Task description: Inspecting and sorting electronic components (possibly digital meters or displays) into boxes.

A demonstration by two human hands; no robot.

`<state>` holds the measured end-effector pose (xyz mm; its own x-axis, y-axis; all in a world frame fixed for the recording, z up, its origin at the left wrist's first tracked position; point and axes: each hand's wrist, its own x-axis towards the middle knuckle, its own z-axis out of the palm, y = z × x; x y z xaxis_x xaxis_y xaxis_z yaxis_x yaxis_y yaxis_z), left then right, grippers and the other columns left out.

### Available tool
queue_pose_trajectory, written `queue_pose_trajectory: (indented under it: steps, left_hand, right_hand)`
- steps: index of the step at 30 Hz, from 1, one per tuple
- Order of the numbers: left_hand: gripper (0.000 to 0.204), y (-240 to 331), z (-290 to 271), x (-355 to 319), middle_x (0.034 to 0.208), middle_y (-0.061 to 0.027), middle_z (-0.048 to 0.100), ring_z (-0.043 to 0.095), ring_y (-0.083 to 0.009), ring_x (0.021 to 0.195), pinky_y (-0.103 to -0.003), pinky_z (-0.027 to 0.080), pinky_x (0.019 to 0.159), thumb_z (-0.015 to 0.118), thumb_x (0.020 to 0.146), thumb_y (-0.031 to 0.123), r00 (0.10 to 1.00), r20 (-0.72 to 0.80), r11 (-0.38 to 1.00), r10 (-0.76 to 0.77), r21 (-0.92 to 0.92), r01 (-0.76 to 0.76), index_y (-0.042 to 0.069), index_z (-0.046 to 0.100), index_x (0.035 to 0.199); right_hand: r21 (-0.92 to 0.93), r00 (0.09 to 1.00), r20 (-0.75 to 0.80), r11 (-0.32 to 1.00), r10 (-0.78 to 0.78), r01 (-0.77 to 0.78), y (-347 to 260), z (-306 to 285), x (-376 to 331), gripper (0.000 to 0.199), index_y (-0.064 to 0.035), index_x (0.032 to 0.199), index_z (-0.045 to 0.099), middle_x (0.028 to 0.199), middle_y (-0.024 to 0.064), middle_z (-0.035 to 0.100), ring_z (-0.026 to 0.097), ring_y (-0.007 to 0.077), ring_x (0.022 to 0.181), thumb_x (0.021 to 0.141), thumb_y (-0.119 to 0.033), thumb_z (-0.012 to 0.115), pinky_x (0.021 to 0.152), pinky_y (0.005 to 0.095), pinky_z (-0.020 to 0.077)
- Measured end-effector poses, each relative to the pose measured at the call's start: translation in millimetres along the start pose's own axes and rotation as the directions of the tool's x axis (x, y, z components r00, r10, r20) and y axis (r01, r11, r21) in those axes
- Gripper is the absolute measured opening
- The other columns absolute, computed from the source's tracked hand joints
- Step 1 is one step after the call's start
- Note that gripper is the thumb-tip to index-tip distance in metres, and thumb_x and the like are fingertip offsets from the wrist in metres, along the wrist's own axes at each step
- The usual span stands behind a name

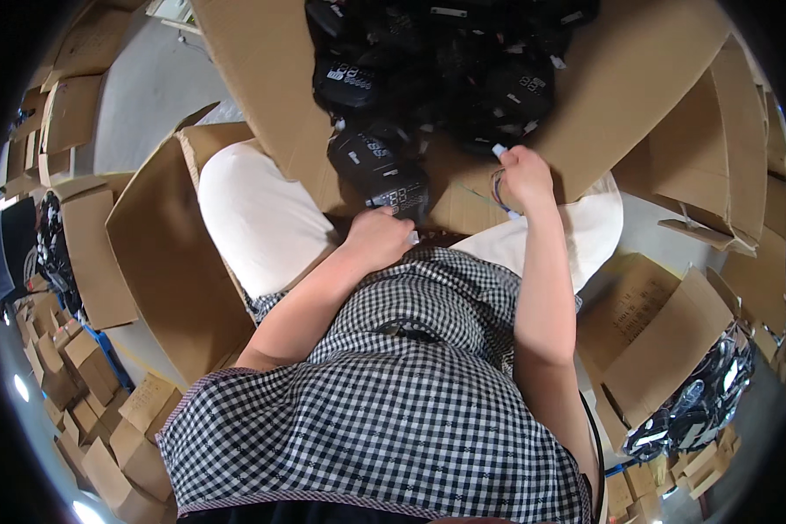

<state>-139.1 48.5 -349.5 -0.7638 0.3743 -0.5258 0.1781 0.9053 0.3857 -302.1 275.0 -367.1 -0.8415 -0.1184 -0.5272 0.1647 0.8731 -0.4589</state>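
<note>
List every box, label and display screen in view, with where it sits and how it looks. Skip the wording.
Large open cardboard box: ahead of the lap, brown, full of black devices.
Black device: at the left hand, rounded, with a pale digit display.
Wire bundle: in the right hand, white connector on top.
Box at right: brown, holding bagged black parts.
Small boxes: stacked lower left, brown.

Your left hand [377, 237] grips a black electronic display unit [380, 170] with a lit digit panel, tilted over the lap. Your right hand [524, 177] pinches its thin wires [496, 190] and white connector [499, 150].
</note>
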Motion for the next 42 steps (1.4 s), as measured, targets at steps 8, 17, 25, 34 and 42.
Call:
queue_pose_trajectory:
  steps: [8, 17, 25, 34, 42]
  left_hand:
    - [0.017, 16.6, -13.9, 6.5, 0.075, -0.0083, 0.065, 0.062, -0.0281, 0.080, -0.042, 0.051, 0.068, 0.063, 0.081, 0.027, 0.957, -0.274, 0.984, -0.097, -0.173, 0.050, 0.011, 0.065, 0.084]
    - [0.023, -20.9, -34.4, 7.8, 0.071, 0.0013, 0.059, 0.055, -0.0071, 0.064, -0.023, 0.045, 0.060, 0.055, 0.096, 0.022, 0.763, -0.127, 0.085, -0.634, -0.992, -0.094, 0.002, 0.064, 0.090]
    - [0.047, -23.0, -59.7, 6.3, 0.117, -0.0119, 0.063, 0.061, -0.0167, 0.092, -0.032, 0.052, 0.083, 0.051, 0.097, 0.035, 0.950, -0.166, -0.452, -0.266, -0.848, -0.275, 0.003, 0.050, 0.130]
    - [0.038, -36.7, -26.6, 30.3, 0.091, -0.0046, 0.064, 0.058, -0.0105, 0.088, -0.026, 0.047, 0.083, 0.050, 0.099, 0.029, 0.815, -0.314, -0.076, -0.488, -0.914, -0.398, 0.008, 0.050, 0.131]
    - [0.022, -37.6, -21.8, 31.8, 0.090, -0.0011, 0.068, 0.058, -0.0073, 0.082, -0.024, 0.047, 0.076, 0.066, 0.088, 0.010, 0.784, -0.387, 0.388, -0.486, -0.899, -0.204, 0.004, 0.067, 0.109]
  right_hand:
    - [0.679, 0.895, -0.060, 0.675, 0.442, -0.288, 40.6, 79.8, 80.1, 0.029, -0.0028, 0.095, 0.069, 0.083, 0.0142, 0.067, 0.065, 0.0250, 0.074, 0.090, -0.030, 0.058, 0.064, 0.0372, 0.0500]
    - [0.777, 0.937, -0.090, 0.565, -0.337, 0.278, -8.6, -9.7, -62.5, 0.011, 0.0006, 0.089, 0.064, 0.097, 0.0052, 0.058, 0.051, 0.0105, 0.089, 0.089, -0.010, 0.060, 0.075, 0.0248, 0.0411]
    - [0.727, 0.578, 0.307, 0.578, -0.756, 0.370, -30.6, 3.8, -86.7, 0.017, 0.0009, 0.093, 0.065, 0.102, 0.0046, 0.053, 0.052, 0.0168, 0.096, 0.089, -0.016, 0.065, 0.087, 0.0297, 0.0415]
    - [0.479, 0.680, 0.433, 0.790, -0.591, 0.382, -11.2, 44.9, -35.7, 0.013, 0.0000, 0.088, 0.066, 0.117, 0.0105, 0.054, 0.051, 0.0199, 0.110, 0.086, -0.013, 0.064, 0.093, 0.0268, 0.0388]
    - [0.562, 0.893, 0.312, 0.821, -0.324, 0.102, -71.9, 9.1, -50.5, 0.023, -0.0024, 0.079, 0.062, 0.064, 0.0010, 0.060, 0.054, 0.0064, 0.060, 0.091, -0.021, 0.055, 0.055, 0.0246, 0.0409]
